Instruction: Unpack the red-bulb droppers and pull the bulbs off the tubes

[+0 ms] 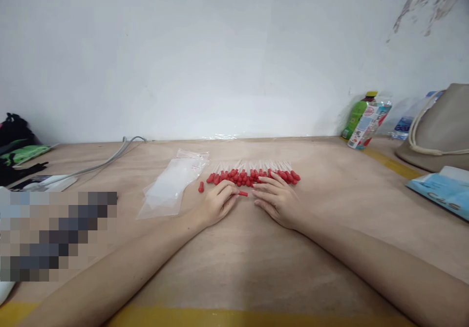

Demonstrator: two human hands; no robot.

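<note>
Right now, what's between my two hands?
In the head view, a red piece, its end at your left hand's fingertips, then a slim gap before your right hand. Red bulbs show beyond that gap.

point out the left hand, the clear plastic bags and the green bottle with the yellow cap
left hand [219, 202]: head view, on the back of the hand
clear plastic bags [164, 183]: head view, on the face of a bag
green bottle [354, 116]: head view, on its side
</note>
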